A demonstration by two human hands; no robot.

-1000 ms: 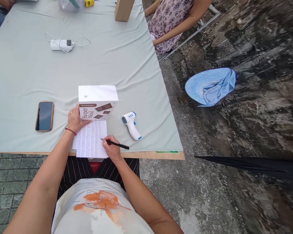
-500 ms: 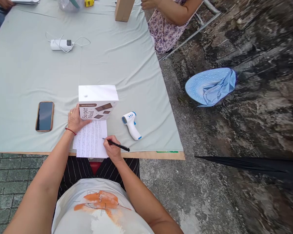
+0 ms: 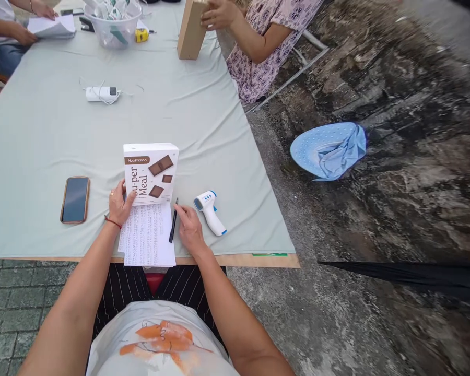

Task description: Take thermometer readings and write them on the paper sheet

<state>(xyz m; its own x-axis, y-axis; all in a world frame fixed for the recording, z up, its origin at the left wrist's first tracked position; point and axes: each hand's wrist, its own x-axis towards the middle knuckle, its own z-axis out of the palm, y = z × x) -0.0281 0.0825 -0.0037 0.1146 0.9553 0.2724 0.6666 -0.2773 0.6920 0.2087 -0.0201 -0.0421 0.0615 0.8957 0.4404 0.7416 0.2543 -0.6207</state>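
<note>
My left hand (image 3: 120, 202) grips the lower left corner of a white box (image 3: 151, 175) printed with "NutriMotion" and brown bars. Its thumb lies over the printed front and its fingers are at the left side. The box stands tilted at the top of some printed paper sheets (image 3: 149, 240), covering their upper part. A black pen (image 3: 173, 222) lies along the right edge of the sheets. Just right of the pen is my right hand (image 3: 190, 227), its fingers loosely extended and holding nothing, fingertips close to the pen's upper end.
A white infrared thermometer (image 3: 210, 212) lies right of my right hand, a phone (image 3: 74, 200) to the left. Farther off are a power strip (image 3: 102, 94), a plastic basket (image 3: 113, 26) and a yellow tape measure (image 3: 141, 35). Across the table, a person's hand (image 3: 218, 14) touches a cardboard box (image 3: 191, 31).
My right hand has let go of the pen, which now lies by the sheets, and has moved right. The white box is tilted back, showing more of its front. The view has shifted upward.
</note>
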